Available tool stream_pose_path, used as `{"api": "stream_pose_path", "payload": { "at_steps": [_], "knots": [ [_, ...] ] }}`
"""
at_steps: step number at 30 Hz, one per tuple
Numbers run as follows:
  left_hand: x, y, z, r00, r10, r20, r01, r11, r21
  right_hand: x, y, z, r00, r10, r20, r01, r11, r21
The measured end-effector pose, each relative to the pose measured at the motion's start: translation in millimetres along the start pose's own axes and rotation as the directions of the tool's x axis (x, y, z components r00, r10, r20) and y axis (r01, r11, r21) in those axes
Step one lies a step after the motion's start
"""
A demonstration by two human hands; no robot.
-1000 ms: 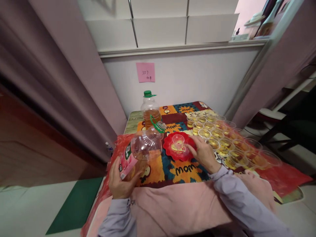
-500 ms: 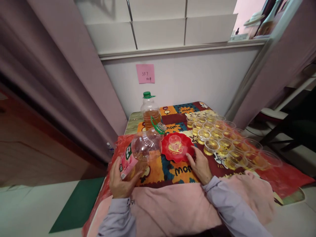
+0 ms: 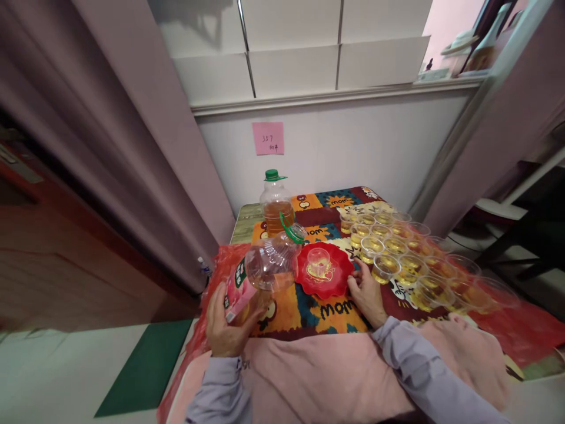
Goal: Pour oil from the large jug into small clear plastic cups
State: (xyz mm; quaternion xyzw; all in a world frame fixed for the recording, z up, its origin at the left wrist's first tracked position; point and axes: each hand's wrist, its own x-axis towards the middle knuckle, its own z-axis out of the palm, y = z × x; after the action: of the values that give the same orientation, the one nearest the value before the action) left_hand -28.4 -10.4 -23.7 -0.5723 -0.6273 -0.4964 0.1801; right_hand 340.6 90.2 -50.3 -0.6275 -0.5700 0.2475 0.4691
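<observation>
My left hand (image 3: 227, 324) is wrapped round the lower part of a large clear plastic bottle (image 3: 271, 262) with a pink label. The bottle is tilted, its uncapped mouth with a green collar pointing right, beside a scalloped red plate (image 3: 304, 282). A small clear plastic cup (image 3: 318, 258) stands on the plate; I cannot tell how much liquid it holds. At the plate's right rim, my right hand (image 3: 368, 294) has its thumb and fingers closed on the edge. Several clear cups (image 3: 386, 268) holding yellow liquid stand in rows right of that hand.
A second bottle (image 3: 278, 217) of amber liquid, capped in green, stands upright at the back left. Patterned cloth (image 3: 282, 303) covers the table, with pink fabric (image 3: 318, 365) along the front and red plastic sheeting (image 3: 514, 330) at the right. The wall (image 3: 353, 153) rises behind.
The whole view has shifted, so everything sits slightly farther right and lower. The tilted bottle stays in my left hand, and my right hand's fingers are more closed at the plate's rim.
</observation>
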Motion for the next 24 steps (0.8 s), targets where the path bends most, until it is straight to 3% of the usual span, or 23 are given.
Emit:
{"api": "stream_pose_path", "payload": {
  "at_steps": [6, 12, 24],
  "knots": [
    [-2.3, 1.2, -1.6, 1.0, 0.009, -0.011, -0.009, 1.0, -0.023, -0.5, -0.9, -2.6, 1.0, 0.025, 0.007, -0.025, 0.998, 0.049],
    [-0.1, 7.7, -2.7, 0.988, -0.142, 0.055, 0.147, 0.985, -0.094, -7.7, -8.1, -5.9, 0.999, -0.009, -0.04, 0.01, 0.999, 0.036],
    [1.2, 8.0, 2.8, 0.999, 0.012, -0.038, -0.015, 0.997, -0.078, -12.2, -0.9, -4.3, 0.997, -0.046, -0.067, 0.047, 0.999, 0.026]
  ]
}}
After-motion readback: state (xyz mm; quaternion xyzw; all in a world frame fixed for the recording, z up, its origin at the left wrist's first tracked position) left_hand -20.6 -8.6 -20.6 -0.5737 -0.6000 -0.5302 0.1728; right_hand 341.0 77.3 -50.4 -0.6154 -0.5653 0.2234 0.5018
